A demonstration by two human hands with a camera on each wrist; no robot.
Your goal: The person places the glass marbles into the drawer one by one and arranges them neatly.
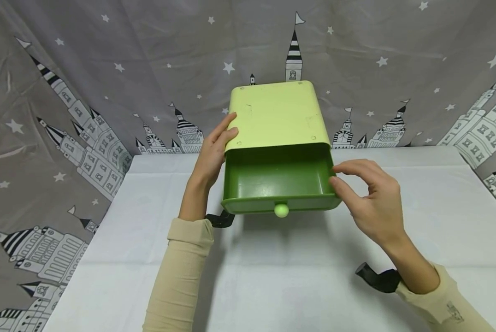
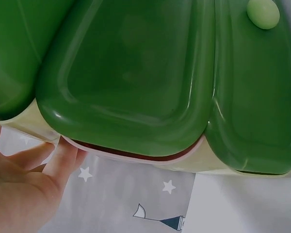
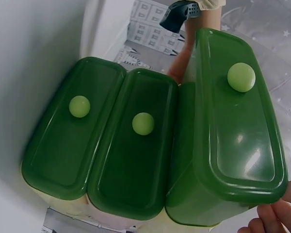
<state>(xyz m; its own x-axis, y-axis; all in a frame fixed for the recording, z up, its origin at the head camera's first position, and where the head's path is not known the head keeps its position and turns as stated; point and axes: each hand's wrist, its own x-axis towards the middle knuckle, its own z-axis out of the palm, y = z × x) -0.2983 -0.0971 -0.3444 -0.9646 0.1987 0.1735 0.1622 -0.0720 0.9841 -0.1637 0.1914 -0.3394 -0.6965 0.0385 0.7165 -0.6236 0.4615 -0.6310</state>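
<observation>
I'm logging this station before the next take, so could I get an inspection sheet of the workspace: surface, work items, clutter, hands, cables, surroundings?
Surface: white table, covered with a plain white sheet.
Work items: pale green drawer cabinet standing on the table; its top drawer is pulled out and looks empty; two lower drawers are pushed in, each with a round knob.
Clutter: nothing seen.
Hands: left hand rests with straight fingers against the cabinet's left side; right hand pinches the open drawer's right front corner.
Cables: nothing seen; only black wrist straps.
Surroundings: grey backdrop cloth printed with castles and stars.
</observation>
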